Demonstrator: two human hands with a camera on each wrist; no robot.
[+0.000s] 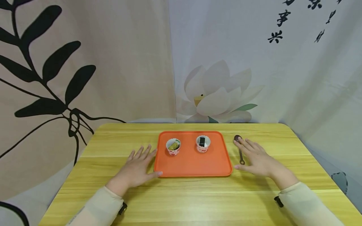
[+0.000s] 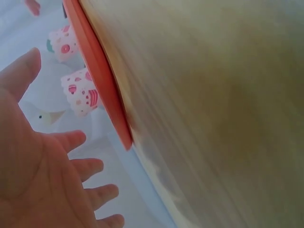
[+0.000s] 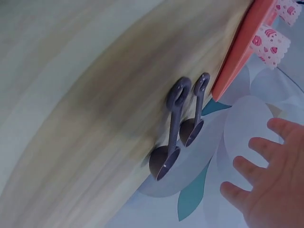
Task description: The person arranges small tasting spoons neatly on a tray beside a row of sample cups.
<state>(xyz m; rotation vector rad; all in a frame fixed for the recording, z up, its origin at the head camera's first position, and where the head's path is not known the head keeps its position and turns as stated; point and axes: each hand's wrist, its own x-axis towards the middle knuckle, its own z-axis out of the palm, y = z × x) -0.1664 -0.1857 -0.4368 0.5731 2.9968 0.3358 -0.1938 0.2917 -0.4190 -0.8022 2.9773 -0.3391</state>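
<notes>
An orange tray [image 1: 195, 164] lies on the wooden table with two small pink-patterned paper baking cups on it. The left cup [image 1: 173, 152] contains something yellow-green; the right cup [image 1: 202, 149] has a white piece with a black band. My left hand [image 1: 135, 171] is spread beside the tray's left edge, thumb at the front corner, holding nothing. Fingers also spread, my right hand [image 1: 260, 161] is right of the tray, over the dark measuring spoons. In the right wrist view a larger measuring spoon [image 3: 174, 128] and a smaller one [image 3: 199, 107] lie side by side; my hand partly hides them in the head view.
The wooden table [image 1: 181, 201] extends around the tray, its far edge against a hanging cloth [image 1: 135, 62] with plant prints. A paler cloth [image 1: 305, 78] with a lotus and black characters hangs at the back right.
</notes>
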